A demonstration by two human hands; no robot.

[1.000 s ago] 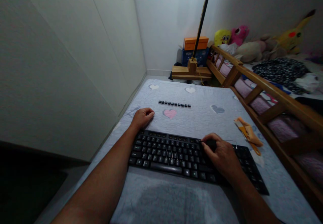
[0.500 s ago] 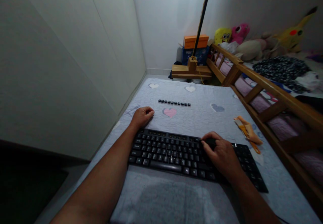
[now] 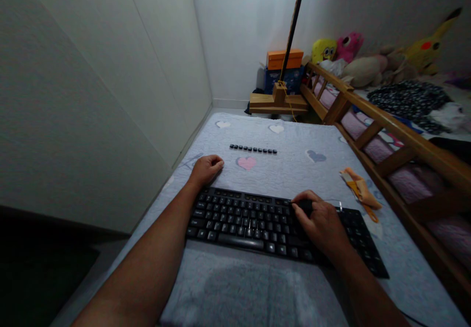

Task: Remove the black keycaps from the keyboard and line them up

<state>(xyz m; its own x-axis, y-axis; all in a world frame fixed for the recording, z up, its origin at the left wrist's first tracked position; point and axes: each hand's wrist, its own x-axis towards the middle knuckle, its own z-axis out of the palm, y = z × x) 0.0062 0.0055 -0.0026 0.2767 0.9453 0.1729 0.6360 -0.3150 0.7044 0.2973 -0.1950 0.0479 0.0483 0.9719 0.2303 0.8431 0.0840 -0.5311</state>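
A black keyboard (image 3: pixel 239 221) lies on the heart-patterned cloth in front of me. My right hand (image 3: pixel 324 221) is over its right part, fingers and thumb closed on a dark handle. A thin wire with a shiny end sticks out past the knuckles; it looks like a keycap puller (image 3: pixel 340 204). Just beyond the keyboard's upper left corner, my left hand (image 3: pixel 206 170) rests on the cloth, its fingers curled in and no object showing in them. Several small black keycaps (image 3: pixel 253 149) stand in a straight row farther back.
To the right lie a brush (image 3: pixel 351 184) with an orange handle and an orange cloth (image 3: pixel 364 192). A wooden bed rail (image 3: pixel 390 135) borders the right side, a pale cabinet (image 3: pixel 110 96) the left. Past the far edge stands a pole on a wooden base (image 3: pixel 261 102).
Both hands keep nearly the same place and grip. The whole view has shifted very slightly; the keyboard and the row of keycaps look unchanged.
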